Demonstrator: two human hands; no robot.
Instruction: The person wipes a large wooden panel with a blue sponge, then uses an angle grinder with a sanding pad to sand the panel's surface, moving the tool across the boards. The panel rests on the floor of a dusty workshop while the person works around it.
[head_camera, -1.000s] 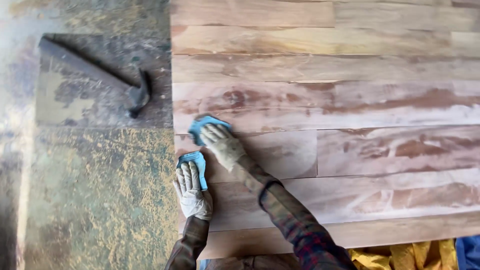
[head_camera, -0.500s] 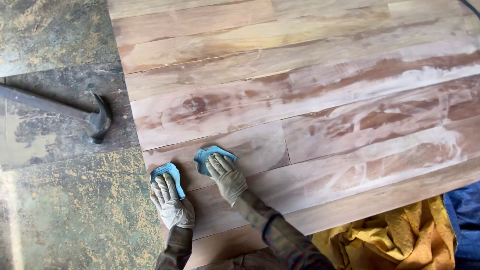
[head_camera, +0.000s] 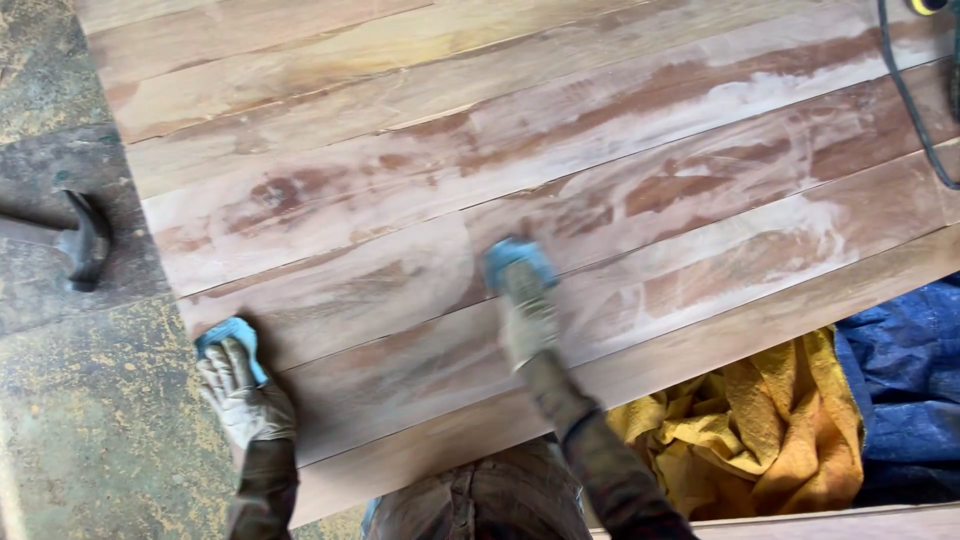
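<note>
On the dusty plank panel (head_camera: 560, 170), the gloved right hand (head_camera: 525, 320), blurred, presses a blue pad (head_camera: 515, 258) flat mid-board. At its left edge, the gloved left hand (head_camera: 240, 395) holds another blue pad (head_camera: 228, 335); a hammer (head_camera: 80, 240) lies apart on mottled floor (head_camera: 90, 440).

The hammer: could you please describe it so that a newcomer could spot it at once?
Start from the big wooden panel that fills most of the view and go past its left edge to the stained floor. The hammer lies there, above the left hand. It is the only dark metal tool, with a curved head.
</note>
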